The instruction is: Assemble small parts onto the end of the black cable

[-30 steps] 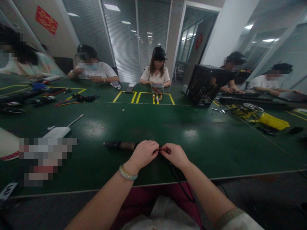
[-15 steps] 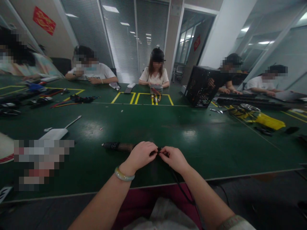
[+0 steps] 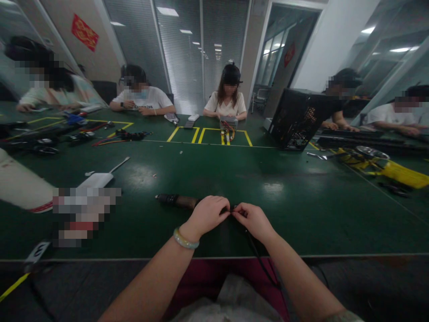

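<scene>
My left hand arches over the rear of a slim, dark cylindrical tool with a brownish grip and a narrow metallic tip, which lies on the green-topped table in front of me, its tip pointing to my left. My right hand meets it at that rear end, thumb and forefinger pinched together on a small dark piece, too small here to name. I judge this close work goes best with the tool braced flat by the left palm, the two sets of fingertips in line, and only light, straight pressure, no twisting. The black flexible cable runs from beneath my right hand over the table's near edge toward my lap; some slack there should spare the joint any tug.

Both forearms reach in from below and converge, wrists low. My left fingers are bent, thumb close to the forefinger, with a pale green bangle at the wrist; whether they grip anything under the palm I cannot tell. My right fingers curl behind their narrow pinch.
</scene>
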A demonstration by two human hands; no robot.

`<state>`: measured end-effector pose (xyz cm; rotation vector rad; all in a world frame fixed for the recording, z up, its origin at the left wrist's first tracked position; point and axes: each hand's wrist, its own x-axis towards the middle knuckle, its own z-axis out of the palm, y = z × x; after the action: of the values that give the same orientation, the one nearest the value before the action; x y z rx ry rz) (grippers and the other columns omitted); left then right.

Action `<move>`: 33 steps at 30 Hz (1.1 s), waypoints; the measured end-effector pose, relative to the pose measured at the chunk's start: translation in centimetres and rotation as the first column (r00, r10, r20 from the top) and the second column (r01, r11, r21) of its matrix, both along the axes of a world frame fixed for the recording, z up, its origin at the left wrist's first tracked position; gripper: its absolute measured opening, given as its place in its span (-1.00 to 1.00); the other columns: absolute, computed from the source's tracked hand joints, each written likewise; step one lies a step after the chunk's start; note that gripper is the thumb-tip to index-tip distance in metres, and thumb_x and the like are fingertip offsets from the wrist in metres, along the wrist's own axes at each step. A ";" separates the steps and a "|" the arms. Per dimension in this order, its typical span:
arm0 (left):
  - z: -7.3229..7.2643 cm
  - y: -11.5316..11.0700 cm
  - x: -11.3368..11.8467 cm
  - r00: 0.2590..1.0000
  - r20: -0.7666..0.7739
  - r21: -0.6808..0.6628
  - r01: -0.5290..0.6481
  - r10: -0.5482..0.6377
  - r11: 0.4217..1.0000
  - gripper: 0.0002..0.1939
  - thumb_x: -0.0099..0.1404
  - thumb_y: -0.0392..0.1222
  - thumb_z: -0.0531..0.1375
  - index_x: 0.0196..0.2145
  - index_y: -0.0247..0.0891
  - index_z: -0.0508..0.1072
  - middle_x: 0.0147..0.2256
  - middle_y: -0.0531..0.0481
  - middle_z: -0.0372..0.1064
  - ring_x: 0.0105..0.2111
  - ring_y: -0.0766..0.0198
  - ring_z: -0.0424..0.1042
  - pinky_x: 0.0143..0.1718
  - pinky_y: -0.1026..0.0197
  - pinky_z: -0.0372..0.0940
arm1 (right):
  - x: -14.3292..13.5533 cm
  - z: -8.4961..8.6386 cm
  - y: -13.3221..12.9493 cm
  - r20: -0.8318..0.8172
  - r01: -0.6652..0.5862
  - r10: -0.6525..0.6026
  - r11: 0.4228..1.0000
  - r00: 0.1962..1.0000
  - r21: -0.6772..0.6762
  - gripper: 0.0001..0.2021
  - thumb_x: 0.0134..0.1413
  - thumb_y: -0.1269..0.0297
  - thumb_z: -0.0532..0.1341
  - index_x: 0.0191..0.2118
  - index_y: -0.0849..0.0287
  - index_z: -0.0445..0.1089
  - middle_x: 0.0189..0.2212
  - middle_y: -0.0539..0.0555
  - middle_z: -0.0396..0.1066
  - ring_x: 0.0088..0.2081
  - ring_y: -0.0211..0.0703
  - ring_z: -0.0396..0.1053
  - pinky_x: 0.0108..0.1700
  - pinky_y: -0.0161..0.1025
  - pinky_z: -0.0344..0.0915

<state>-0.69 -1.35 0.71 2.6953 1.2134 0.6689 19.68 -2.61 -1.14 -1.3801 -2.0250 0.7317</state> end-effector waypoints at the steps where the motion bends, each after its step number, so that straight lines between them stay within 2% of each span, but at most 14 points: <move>1: 0.0 0.0 0.0 1.000 -0.001 0.001 0.002 -0.002 1.000 -0.93 0.28 -0.21 0.23 -0.26 -0.18 0.40 -0.28 0.04 0.42 -0.22 0.20 0.41 -0.11 0.12 0.24 | 0.0 0.0 0.0 0.002 -0.005 0.005 1.000 1.000 0.005 -0.87 0.15 0.24 0.20 -0.31 0.12 0.47 -0.40 -0.01 0.49 -0.40 -0.22 0.38 -0.34 -0.33 0.25; 9: 0.0 0.0 0.0 1.000 -0.002 0.005 0.003 -0.003 1.000 -0.93 0.30 -0.18 0.21 -0.27 -0.19 0.40 -0.28 0.02 0.41 -0.20 0.19 0.40 -0.11 0.12 0.23 | 0.0 -0.2 0.5 0.029 -0.001 0.000 0.999 1.000 0.033 -0.88 0.16 0.24 0.19 -0.33 0.12 0.44 -0.41 -0.02 0.47 -0.39 -0.21 0.37 -0.36 -0.32 0.22; 15: 0.0 -0.1 0.4 0.998 -0.015 0.032 -0.053 0.054 0.998 -0.93 0.31 -0.20 0.21 -0.27 -0.20 0.38 -0.28 0.02 0.41 -0.22 0.18 0.39 -0.15 0.11 0.21 | -0.1 -0.6 0.8 0.007 0.007 -0.007 1.000 1.000 0.013 -0.90 0.16 0.24 0.19 -0.31 0.11 0.43 -0.43 -0.03 0.46 -0.40 -0.21 0.38 -0.34 -0.32 0.25; 24: -0.1 0.0 0.2 0.999 -0.023 0.031 -0.023 0.024 0.999 -0.95 0.29 -0.27 0.20 -0.27 -0.18 0.40 -0.27 0.06 0.41 -0.20 0.20 0.39 -0.14 0.13 0.20 | 0.0 -0.5 0.5 0.020 -0.012 0.012 1.000 1.000 0.016 -0.89 0.15 0.25 0.18 -0.26 0.11 0.44 -0.39 0.00 0.46 -0.35 -0.19 0.39 -0.29 -0.30 0.27; 33: 0.0 0.1 0.2 0.999 -0.026 0.018 -0.025 0.026 1.000 -0.89 0.28 -0.19 0.24 -0.24 -0.19 0.38 -0.25 0.05 0.42 -0.19 0.21 0.40 -0.12 0.14 0.21 | 0.0 -0.1 0.4 0.019 -0.019 0.019 1.000 1.000 -0.018 -0.88 0.16 0.25 0.17 -0.25 0.11 0.42 -0.35 0.02 0.46 -0.30 -0.15 0.39 -0.27 -0.29 0.27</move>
<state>-0.47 -1.25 0.72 2.7159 1.2557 0.6522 19.64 -2.23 -1.25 -1.3849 -2.0539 0.7486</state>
